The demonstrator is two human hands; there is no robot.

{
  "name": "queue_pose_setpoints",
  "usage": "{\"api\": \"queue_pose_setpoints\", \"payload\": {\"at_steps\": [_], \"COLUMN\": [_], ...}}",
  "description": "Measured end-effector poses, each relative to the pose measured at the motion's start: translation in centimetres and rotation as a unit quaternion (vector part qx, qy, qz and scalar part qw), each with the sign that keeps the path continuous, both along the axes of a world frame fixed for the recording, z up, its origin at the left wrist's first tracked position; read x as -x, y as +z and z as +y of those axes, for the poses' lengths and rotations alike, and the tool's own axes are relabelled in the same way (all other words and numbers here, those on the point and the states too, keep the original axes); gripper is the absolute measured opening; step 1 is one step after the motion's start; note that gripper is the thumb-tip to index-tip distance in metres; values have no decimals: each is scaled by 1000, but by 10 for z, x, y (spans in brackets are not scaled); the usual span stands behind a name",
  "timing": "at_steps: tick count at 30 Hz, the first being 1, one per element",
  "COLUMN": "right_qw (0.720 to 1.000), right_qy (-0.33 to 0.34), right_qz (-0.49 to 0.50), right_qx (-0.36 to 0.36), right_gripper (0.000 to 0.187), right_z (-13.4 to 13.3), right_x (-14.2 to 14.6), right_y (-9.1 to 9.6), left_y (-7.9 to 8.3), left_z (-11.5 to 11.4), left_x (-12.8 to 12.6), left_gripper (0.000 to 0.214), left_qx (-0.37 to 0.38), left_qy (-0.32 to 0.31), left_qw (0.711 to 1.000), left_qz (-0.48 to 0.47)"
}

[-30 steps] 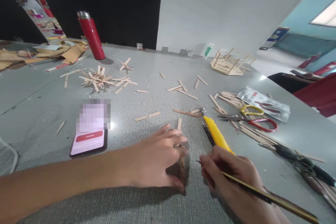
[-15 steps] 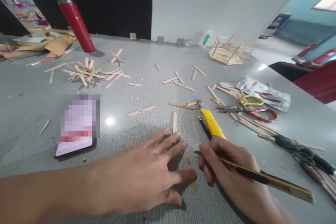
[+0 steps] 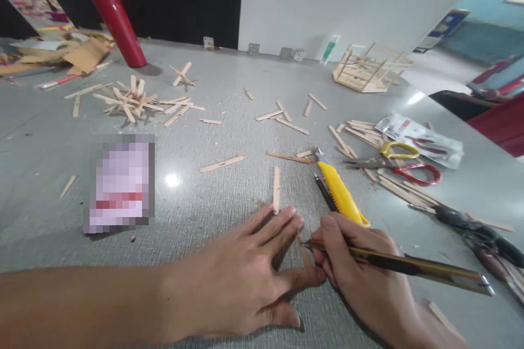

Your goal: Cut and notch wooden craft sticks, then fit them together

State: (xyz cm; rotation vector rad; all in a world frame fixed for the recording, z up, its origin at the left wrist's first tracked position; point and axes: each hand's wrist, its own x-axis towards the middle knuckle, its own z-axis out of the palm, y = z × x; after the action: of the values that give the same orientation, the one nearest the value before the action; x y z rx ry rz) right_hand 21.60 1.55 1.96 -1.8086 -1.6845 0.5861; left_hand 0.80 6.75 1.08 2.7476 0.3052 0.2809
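My left hand (image 3: pixel 262 272) lies with its fingers stretched and spread over a wooden craft stick (image 3: pixel 305 257), pressing it to the table; part of the stick is hidden under the fingers. In my right hand (image 3: pixel 364 278) is a slim brass-coloured craft knife (image 3: pixel 426 270), held like a pen. Its tip touches or hovers just above the stick, between the left fingers and thumb side. Just beyond my left fingertips another craft stick (image 3: pixel 277 190) lies lengthwise. A yellow-handled tool (image 3: pixel 340 191) and a black pen (image 3: pixel 325 191) lie beyond my right hand.
Scissors (image 3: pixel 403 162), a plastic packet (image 3: pixel 421 139), dark-handled pliers (image 3: pixel 462 223) and loose sticks lie at right. A stick frame (image 3: pixel 364 73) stands behind. At left are a phone (image 3: pixel 123 185), a stick pile (image 3: pixel 131 101), a red flask (image 3: pixel 117 22) and cardboard (image 3: pixel 85 54).
Both hands have shifted slightly right. The knife tip has come down to the stick by my left fingers. The camera view has moved a little.
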Motion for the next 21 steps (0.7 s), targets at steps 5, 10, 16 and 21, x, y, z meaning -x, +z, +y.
{"api": "queue_pose_setpoints", "payload": {"at_steps": [5, 10, 16, 21], "right_qw": [999, 999, 999, 999], "right_qy": [11, 27, 26, 37], "right_qz": [-14, -4, -3, -3], "right_qx": [-31, -23, -21, -16], "right_gripper": [51, 50, 47, 46], "right_z": [3, 6, 5, 4], "right_x": [1, 3, 6, 6], "right_y": [-3, -3, -3, -4], "left_y": [0, -3, -2, -1], "left_z": [-1, -4, -5, -5], "left_x": [0, 0, 0, -2], "left_gripper": [56, 59, 54, 53], "left_qx": [-23, -42, -23, -17], "left_qy": [7, 18, 6, 5], "left_qw": [1000, 999, 1000, 1000], "left_qz": [-2, -4, -14, -11]}}
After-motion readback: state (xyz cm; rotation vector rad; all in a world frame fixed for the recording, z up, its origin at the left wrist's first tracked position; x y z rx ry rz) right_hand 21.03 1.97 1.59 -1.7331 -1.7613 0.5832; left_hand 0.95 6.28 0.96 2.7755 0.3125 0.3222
